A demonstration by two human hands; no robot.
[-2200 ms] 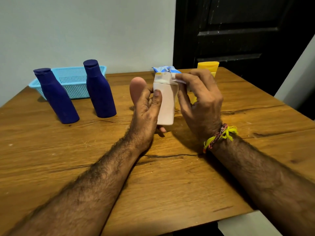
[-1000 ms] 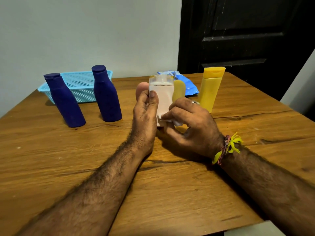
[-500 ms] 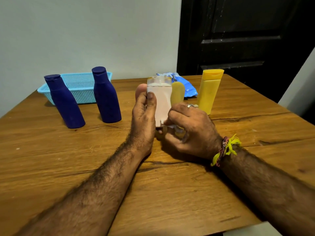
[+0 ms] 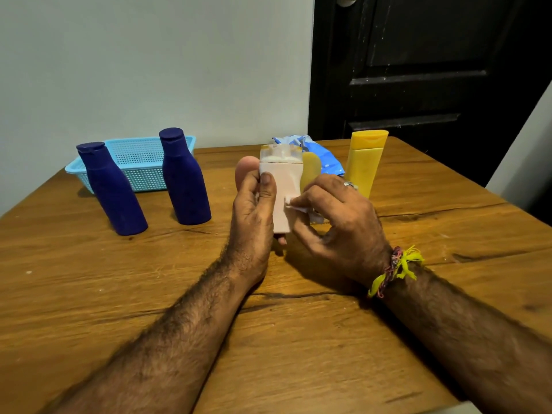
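Gripping a pale bottle (image 4: 283,189) upright, the left hand (image 4: 254,216) curls its fingers and thumb round the bottle's sides. It holds the bottle over the wooden table (image 4: 298,339), well to the right of the blue basket (image 4: 143,177). The right hand (image 4: 343,219) pinches a small white wipe (image 4: 298,208) in its fingertips, touching the bottle's right face. One dark blue bottle (image 4: 115,192) stands just in front of the basket's left end and another dark blue bottle (image 4: 185,183) at its right end. A blue packet (image 4: 325,161) and a yellow bottle (image 4: 366,162) sit farther right of the basket.
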